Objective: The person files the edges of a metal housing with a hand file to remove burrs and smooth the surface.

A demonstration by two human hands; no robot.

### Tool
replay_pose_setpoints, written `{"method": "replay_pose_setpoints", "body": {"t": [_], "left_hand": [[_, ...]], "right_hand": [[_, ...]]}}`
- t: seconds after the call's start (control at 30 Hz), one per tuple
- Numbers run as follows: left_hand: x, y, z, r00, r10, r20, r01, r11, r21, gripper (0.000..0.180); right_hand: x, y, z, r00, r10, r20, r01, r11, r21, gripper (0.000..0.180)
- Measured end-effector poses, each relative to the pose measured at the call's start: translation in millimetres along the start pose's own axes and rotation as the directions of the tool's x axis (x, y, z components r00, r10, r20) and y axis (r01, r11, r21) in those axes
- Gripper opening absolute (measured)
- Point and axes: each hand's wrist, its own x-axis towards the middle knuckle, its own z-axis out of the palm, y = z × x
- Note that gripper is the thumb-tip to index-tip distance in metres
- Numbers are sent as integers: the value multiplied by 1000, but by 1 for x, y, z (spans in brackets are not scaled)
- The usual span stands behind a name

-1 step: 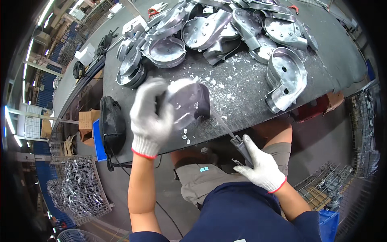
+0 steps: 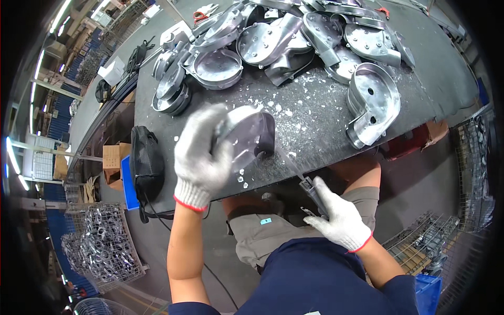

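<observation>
My left hand (image 2: 202,152), in a white knitted glove with a red cuff, is curled at the left edge of a silvery metal housing (image 2: 254,131). Both are smeared by motion. The housing is tilted over the dark tabletop near its front edge. In my right hand (image 2: 341,218), gloved alike, is a hand tool (image 2: 313,195) with a dark grey handle and a long thin metal shaft. Its shaft points up and left to the housing; its blurred tip cannot be made out clearly. A second scroll-shaped housing (image 2: 374,97) lies by itself at the right.
Many similar housings (image 2: 262,44) are heaped across the back of the table (image 2: 430,79). White flakes (image 2: 286,113) litter its middle. A black bag (image 2: 146,165) hangs at the left edge, red-handled scissors (image 2: 202,14) lie far left. Wire baskets (image 2: 102,241) of parts stand on the floor.
My left hand has shifted slightly right and down, closer to the housing, which has tilted a little. My right hand and the tool have barely moved.
</observation>
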Motion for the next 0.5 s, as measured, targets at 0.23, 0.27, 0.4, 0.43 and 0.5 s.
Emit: {"method": "replay_pose_setpoints", "body": {"t": [0.23,0.27,0.4,0.43,0.5], "left_hand": [[8,25,8,966,-142,217,148,989,-13,49],[10,26,11,965,-139,222,146,989,-15,49],[17,38,16,965,-152,213,144,988,53,51],[17,39,16,961,-181,211,168,983,78,51],[14,37,11,960,-205,191,184,975,126,53]], "right_hand": [[17,-20,-8,998,-26,52,34,988,-154,77],[21,-21,-9,999,-22,48,29,988,-152,77],[25,-17,-10,997,-71,26,72,996,-58,74],[25,-14,-10,997,-78,13,78,997,-16,74],[20,-10,-10,999,-44,25,46,997,-63,75]]}}
